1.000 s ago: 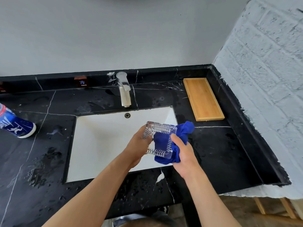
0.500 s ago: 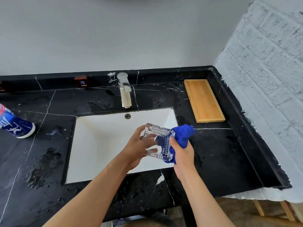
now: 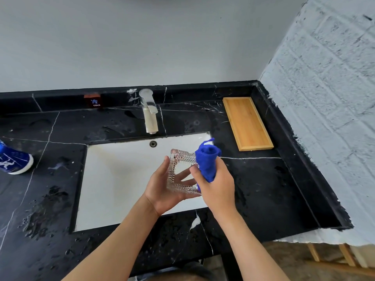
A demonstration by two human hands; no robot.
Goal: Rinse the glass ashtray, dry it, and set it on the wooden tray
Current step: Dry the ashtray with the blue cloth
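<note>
Drying step, over sink (image 3: 113, 179): left hand (image 3: 162, 189) cradled glass ashtray (image 3: 180, 171); right hand (image 3: 217, 185) clenched blue cloth (image 3: 207, 161). Next: carry to wooden tray (image 3: 246, 122), right of sink.

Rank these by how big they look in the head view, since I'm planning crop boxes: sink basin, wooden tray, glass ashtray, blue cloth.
1. Sink basin
2. Wooden tray
3. Glass ashtray, held nearer the camera, so close to the tray and unsure
4. Blue cloth, bunched up

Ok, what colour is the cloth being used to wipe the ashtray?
Bright blue. The cloth is bunched in the right hand, clearest in the head view.
</note>
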